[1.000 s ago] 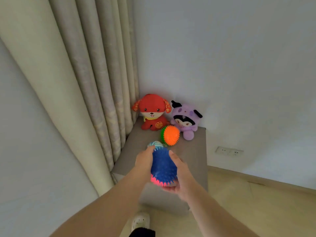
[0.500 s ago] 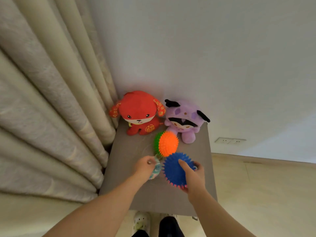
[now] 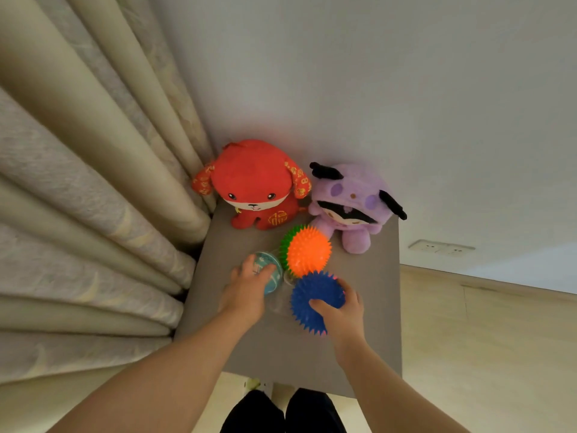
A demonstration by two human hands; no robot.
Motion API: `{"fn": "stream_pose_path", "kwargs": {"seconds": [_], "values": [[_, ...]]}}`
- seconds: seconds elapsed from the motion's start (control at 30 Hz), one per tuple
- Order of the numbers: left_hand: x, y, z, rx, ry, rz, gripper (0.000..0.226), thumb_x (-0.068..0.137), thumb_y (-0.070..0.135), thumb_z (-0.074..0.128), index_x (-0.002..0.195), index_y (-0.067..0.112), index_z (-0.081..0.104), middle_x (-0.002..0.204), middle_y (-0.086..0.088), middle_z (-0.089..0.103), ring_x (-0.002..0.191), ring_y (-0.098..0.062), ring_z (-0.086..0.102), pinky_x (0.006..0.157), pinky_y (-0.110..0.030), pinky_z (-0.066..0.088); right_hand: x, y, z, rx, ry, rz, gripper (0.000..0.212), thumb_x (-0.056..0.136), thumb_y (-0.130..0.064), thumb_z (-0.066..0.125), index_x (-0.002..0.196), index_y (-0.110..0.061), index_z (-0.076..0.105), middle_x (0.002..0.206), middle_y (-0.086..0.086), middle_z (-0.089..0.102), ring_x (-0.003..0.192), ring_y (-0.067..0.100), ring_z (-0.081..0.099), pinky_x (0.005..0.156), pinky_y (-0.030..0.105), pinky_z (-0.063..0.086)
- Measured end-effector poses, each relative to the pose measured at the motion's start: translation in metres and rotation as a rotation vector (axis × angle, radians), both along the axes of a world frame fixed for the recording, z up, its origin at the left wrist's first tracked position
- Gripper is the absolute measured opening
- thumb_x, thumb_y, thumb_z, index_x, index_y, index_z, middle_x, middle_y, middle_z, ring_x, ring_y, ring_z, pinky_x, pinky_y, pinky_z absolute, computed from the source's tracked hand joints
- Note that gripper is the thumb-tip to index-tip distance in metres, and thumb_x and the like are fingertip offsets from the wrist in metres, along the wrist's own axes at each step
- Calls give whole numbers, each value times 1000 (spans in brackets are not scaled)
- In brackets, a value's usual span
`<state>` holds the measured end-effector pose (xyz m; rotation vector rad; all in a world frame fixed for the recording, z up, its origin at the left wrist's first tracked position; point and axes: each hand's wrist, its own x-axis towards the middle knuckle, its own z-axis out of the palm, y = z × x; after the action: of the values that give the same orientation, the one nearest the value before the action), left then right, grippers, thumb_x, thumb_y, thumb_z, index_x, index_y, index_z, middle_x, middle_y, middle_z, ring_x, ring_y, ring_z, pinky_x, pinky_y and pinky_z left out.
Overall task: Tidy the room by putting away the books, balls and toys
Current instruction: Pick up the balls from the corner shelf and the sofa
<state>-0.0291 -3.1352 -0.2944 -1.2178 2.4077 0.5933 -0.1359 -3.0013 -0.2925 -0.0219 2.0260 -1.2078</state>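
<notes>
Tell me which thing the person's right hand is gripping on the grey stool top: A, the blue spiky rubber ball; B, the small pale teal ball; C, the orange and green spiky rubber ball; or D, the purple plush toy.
A: the right hand has its thumb and fingers curled round the blue spiky rubber ball, while the left hand holds the small pale teal ball.

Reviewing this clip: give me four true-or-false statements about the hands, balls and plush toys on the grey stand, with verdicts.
1. The right hand grips the blue spiky ball. True.
2. The left hand holds the orange spiky ball. False: it holds a pale teal ball.
3. The red plush dog and the purple plush sit side by side. True.
4. Both plush toys lie on the floor. False: they sit on the grey stand, by the wall.
</notes>
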Motion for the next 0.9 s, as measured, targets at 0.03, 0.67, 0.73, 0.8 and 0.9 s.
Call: {"fn": "stream_pose_path", "kwargs": {"seconds": [0.03,0.67,0.73,0.8,0.9], "values": [[-2,1,-3,9,28,73,68,86,5,52,142,38,30,152,-4,12,131,-29,28,104,-39,37,0,2,0,3,14,42,68,69,-4,75,130,-19,49,126,5,45,108,21,51,99,44,45],[29,21,-12,388,418,339,52,67,15,75,108,30,46,120,0,43,110,-21,51,92,-29,43,19,-3,-2,184,29,292,66,67,-21,79,120,-27,40,115,3,38,89,12,43,86,29,44],[31,27,-14,471,401,247,74,60,28,80,122,29,41,128,1,40,116,-17,50,97,-32,43,18,-11,-2,215,17,315,67,66,-22,79,118,-27,39,113,1,37,90,14,46,86,32,47],[31,28,-16,454,358,206,89,60,32,81,135,26,32,137,0,35,122,-16,45,101,-35,42,16,-15,-2,213,13,345,66,67,-21,80,119,-25,39,112,0,37,91,14,46,79,27,44],[30,25,-15,311,305,176,77,74,32,75,137,28,33,139,0,38,123,-18,46,99,-37,43,13,-14,-4,170,5,344,65,68,-16,80,119,-22,40,114,2,39,94,12,42,74,23,38]]}}
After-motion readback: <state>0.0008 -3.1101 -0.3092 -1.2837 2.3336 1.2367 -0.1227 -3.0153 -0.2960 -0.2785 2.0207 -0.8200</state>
